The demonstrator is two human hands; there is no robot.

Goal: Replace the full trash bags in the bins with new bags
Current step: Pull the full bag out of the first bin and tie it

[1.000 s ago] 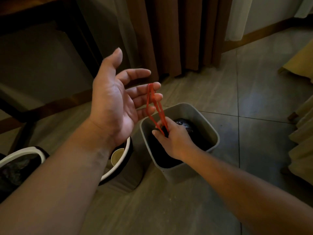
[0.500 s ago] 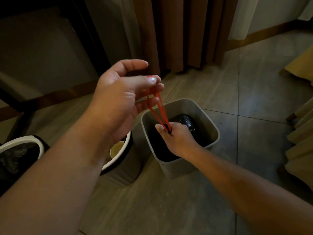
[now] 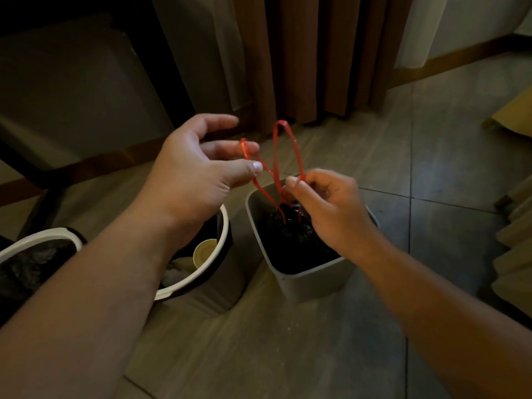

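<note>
Above the grey bin (image 3: 305, 283), thumb and forefinger of the left hand (image 3: 195, 174) pinch one loop of the red drawstrings (image 3: 275, 156), its other fingers half open; the right hand (image 3: 328, 208), fingers curled, pinches the other loop. Both loops rise steeply from the gathered neck of the black bag (image 3: 290, 234), which sits inside the bin.

- Dim room; soft light came from the far right and paled the floor tiles (image 3: 475, 90)
- Deep shadow swallowed the upper left
- The left hand (image 3: 193, 180) smeared at its fingertips (image 3: 227, 120); the red drawstring (image 3: 282, 122) stayed fairly crisp
- Wide-angle bend stretched the forearms at the edges
</note>
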